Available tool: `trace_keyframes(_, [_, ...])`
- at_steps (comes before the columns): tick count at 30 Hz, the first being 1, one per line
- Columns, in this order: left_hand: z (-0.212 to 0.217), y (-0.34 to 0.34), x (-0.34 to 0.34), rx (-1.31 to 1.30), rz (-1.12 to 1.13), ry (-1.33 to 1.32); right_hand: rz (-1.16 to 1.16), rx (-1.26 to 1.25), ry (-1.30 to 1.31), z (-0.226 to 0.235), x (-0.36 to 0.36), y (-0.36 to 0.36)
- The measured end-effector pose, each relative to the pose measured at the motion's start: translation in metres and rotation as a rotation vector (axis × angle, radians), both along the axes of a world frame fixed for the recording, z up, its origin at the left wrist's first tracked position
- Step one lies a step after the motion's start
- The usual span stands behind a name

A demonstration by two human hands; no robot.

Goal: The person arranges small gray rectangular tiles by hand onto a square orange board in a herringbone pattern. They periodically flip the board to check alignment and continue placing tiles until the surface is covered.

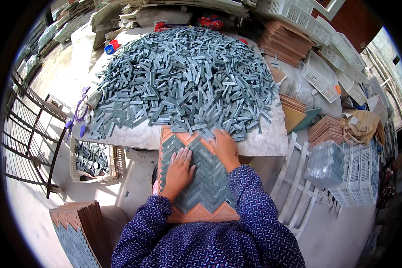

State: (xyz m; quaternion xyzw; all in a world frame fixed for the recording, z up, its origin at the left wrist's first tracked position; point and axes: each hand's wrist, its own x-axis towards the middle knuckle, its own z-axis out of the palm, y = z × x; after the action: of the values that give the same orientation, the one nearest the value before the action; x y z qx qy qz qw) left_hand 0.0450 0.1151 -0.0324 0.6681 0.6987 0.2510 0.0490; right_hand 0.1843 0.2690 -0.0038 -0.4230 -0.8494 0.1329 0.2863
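An orange-brown mould tray point(202, 216) with zigzag ends lies in front of me, its far end against the tile heap. Narrow grey-green stone strips point(205, 187) fill most of it in a herringbone pattern. My left hand point(178, 172) rests flat on the left part of the pattern, fingers stretched out. At the tray's far right, my right hand point(224, 149) has its fingers bent round a stone strip point(205, 133); its fingertips are partly hidden. Beyond both hands, a large heap of loose strips point(187, 80) covers the table point(268, 145).
A crate of strips point(94, 177) stands below the table's left side, near a dark metal rack point(35, 143). Stacked trays point(82, 223) sit at lower left. On the right are a white slatted frame point(295, 183), wrapped tiles point(326, 165) and white plastic crates point(359, 178).
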Motion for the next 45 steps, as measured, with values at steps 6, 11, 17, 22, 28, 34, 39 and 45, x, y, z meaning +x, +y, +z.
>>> trace_keyframes(6, [0.000, 0.002, -0.001, -0.013, -0.006, 0.005, -0.005, -0.255, 0.091, -0.020, 0.018, 0.014])
trace_keyframes(11, [0.001, 0.002, 0.001, -0.009, 0.000, 0.010, 0.082, -0.374, 0.128, -0.010, 0.037, -0.004])
trace_keyframes(17, [-0.002, 0.001, -0.001, 0.008, -0.011, -0.003, 0.039, -0.113, -0.036, -0.004, 0.022, -0.029])
trace_keyframes(22, [0.000, 0.001, -0.001, 0.012, 0.002, 0.006, 0.083, -0.156, 0.021, 0.001, 0.021, -0.027])
trace_keyframes(28, [0.000, 0.003, 0.000, 0.014, -0.011, 0.000, 0.107, -0.188, -0.213, -0.015, 0.020, -0.022])
trace_keyframes(34, [0.000, 0.000, -0.001, -0.014, -0.003, 0.004, 0.075, -0.055, -0.083, -0.006, 0.011, -0.022])
trace_keyframes(39, [0.001, 0.003, 0.001, -0.009, -0.013, 0.006, 0.138, -0.045, -0.060, -0.029, 0.013, -0.009])
trace_keyframes(45, [-0.001, 0.000, -0.001, -0.033, 0.002, 0.006, 0.116, -0.161, 0.010, -0.018, -0.011, -0.008])
